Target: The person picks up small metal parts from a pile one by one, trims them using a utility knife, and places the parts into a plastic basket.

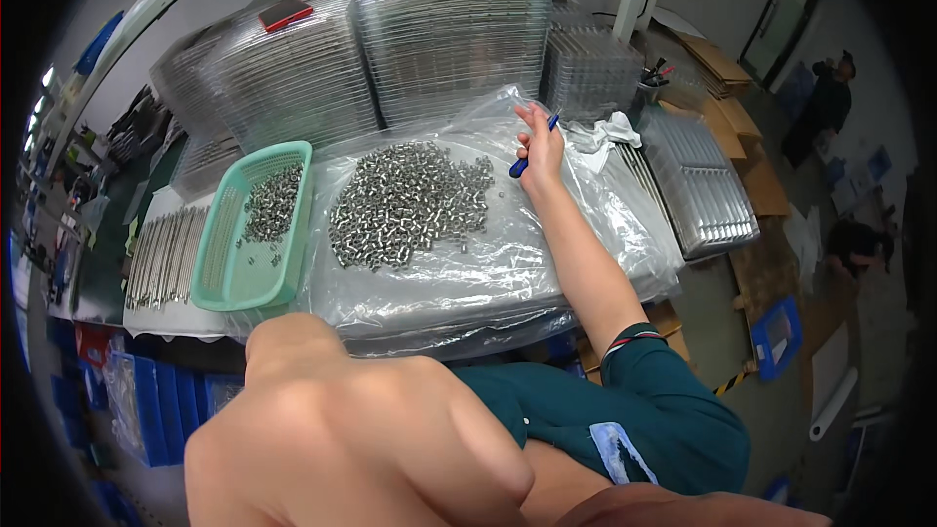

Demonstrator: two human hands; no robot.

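Observation:
My right hand (pixel 540 148) reaches over the plastic sheet with its fingers closed around a slim blue pen-like tool (pixel 518 168). The tool's exact kind is unclear. To the left of that hand, a wide heap of small shiny metal cylindrical parts (pixel 405 205) lies on the clear plastic sheet (pixel 508 278). My left hand (pixel 361 429) is very close to the camera and fills the lower left, its back and knuckles showing. Its fingertips are hidden, so what it touches cannot be made out.
A green plastic basket (pixel 303 224) holds more small metal parts, beside a row of thin metal rods (pixel 166 259). Tall stacks of clear trays (pixel 454 39) line the back. Another tray stack (pixel 698 185) and a white cloth (pixel 600 137) lie right. A person (pixel 825 107) stands far right.

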